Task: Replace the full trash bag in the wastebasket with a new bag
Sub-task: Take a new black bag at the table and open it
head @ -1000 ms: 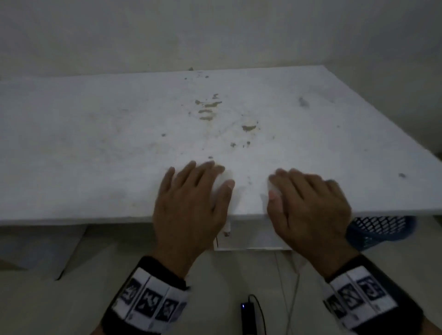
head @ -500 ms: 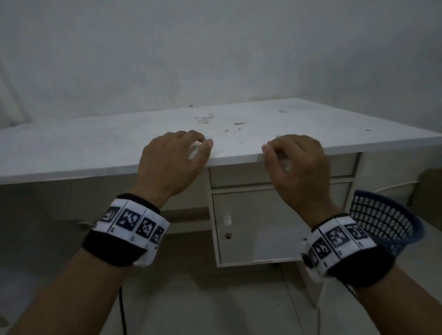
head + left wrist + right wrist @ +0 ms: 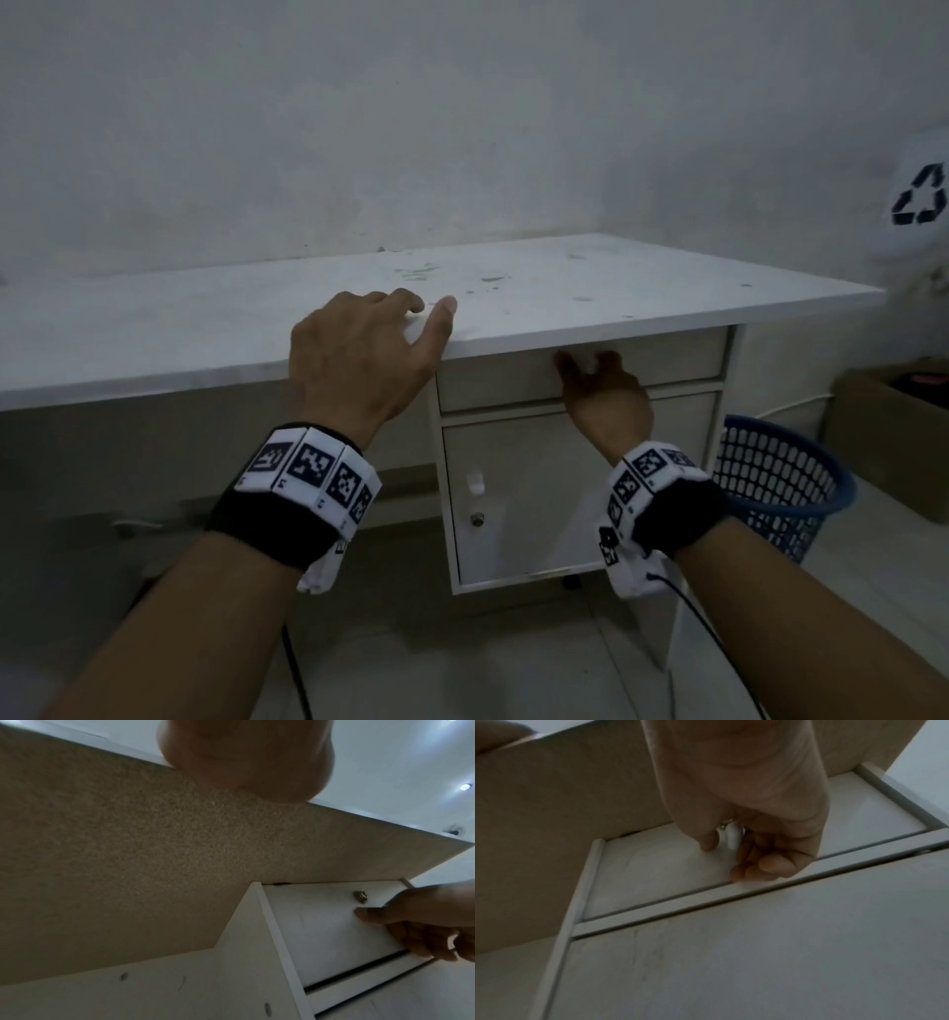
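Left hand (image 3: 359, 354) rests loose-fingered on the desk (image 3: 205, 329) edge — right hand (image 3: 606, 395) pinches the drawer (image 3: 493, 383) knob (image 3: 731, 837).

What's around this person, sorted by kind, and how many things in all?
Desk: 1
Drawer: 1
Cupboard door: 1
White knobs: 2
Blue mesh wastebasket: 1
Cardboard box: 1
White bag with recycling symbol: 1
Total: 8

White desk (image 3: 205, 329), stained top; blue mesh wastebasket (image 3: 780, 483) on floor (image 3: 462, 663).
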